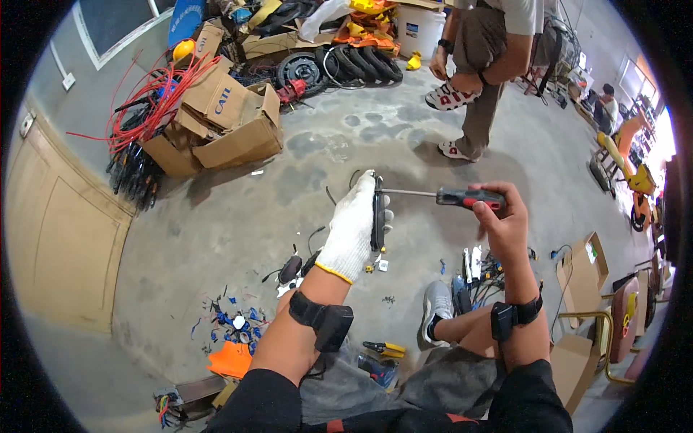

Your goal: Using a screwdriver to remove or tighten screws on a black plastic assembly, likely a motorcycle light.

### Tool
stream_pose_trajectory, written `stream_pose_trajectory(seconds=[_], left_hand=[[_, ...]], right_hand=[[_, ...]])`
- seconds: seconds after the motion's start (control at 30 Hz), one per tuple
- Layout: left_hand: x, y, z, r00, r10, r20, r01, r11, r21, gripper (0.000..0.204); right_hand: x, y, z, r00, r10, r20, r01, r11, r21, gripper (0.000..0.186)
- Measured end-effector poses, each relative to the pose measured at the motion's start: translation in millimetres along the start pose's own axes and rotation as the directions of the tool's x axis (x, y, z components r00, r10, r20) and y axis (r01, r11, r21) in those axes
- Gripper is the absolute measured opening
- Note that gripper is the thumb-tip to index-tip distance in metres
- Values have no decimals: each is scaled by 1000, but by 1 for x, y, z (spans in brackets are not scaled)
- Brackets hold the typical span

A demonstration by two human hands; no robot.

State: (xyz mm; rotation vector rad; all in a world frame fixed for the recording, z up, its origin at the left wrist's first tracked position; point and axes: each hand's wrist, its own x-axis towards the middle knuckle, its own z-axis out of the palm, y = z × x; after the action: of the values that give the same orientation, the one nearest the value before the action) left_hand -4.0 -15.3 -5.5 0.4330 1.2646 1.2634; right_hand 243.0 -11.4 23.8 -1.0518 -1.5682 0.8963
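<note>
Screwdriver [451, 196] with a black-and-red handle points left across the middle of the view, its tip at the upper end of a slim black part [378, 220]; whether it sits in a screw is too small to tell. Both are held above the concrete floor [238, 238]. On the left is a beige door [65, 231]. Opposite, a standing person [498, 43] raises one foot, hands near the shoe. A torn cardboard box [238, 148] lies by the wall, beside black tires [361, 66]. The left hand [351, 224], in a white knitted glove, has its grip wrapped round the black part, fingertips showing past its right edge. The bare right hand [502, 220] has its grip closed on the screwdriver's handle. Lower down lie an orange piece [229, 359], a yellow-and-black hand tool [386, 349] and a small white block [382, 265].
</note>
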Motion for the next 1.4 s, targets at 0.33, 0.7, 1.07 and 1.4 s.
stream_pose_trajectory(seconds=[0.33, 0.7, 1.07, 1.4], left_hand=[[0, -2, -13, 998, 23, -66, -21, 999, 31, 43], [-3, 5, -11, 992, 109, -66, -106, 993, 50, 43], [-6, 2, -12, 994, 96, -48, -83, 972, 220, 36], [-9, 2, -3, 999, 11, -45, -7, 995, 95, 39]], right_hand=[[-7, 10, 33, 977, -185, -104, 206, 947, 248, 38], [-6, 15, 23, 980, 192, -50, -193, 981, -25, 32], [0, -16, 3, 886, 462, -41, -463, 872, -158, 41], [-2, 5, 4, 999, -43, 0, 43, 989, 138, 28]])
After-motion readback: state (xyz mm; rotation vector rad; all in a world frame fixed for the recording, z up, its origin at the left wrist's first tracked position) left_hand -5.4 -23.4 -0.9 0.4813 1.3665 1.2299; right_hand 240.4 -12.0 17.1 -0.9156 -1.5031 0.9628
